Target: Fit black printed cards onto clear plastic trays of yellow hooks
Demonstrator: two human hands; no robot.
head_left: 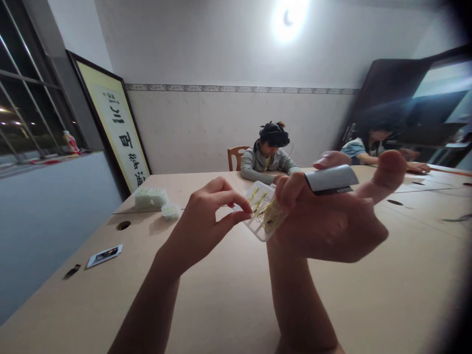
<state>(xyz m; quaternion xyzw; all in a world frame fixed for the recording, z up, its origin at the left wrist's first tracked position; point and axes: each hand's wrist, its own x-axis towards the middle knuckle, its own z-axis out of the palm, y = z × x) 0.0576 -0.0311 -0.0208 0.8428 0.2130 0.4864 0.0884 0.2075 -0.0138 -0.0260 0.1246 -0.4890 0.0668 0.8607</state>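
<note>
A clear plastic case (262, 211) with compartments is held up above the table, tilted, with thin yellow-green items inside. My right hand (324, 216) grips its right side; a silvery-grey strip (332, 179) lies across the fingers of this hand. From the left, my left hand (210, 216) reaches to the case, thumb and forefinger pinched together at its left edge. Whatever is between those fingertips is too small to make out.
Stacked clear boxes (150, 198) and a small clear box (170, 211) stand on the table (221, 305) at the left. Nearer lies a white-edged card (104, 255), beside a table hole. Across the table sit a person in grey (254, 164) and, further right, another person (356, 150).
</note>
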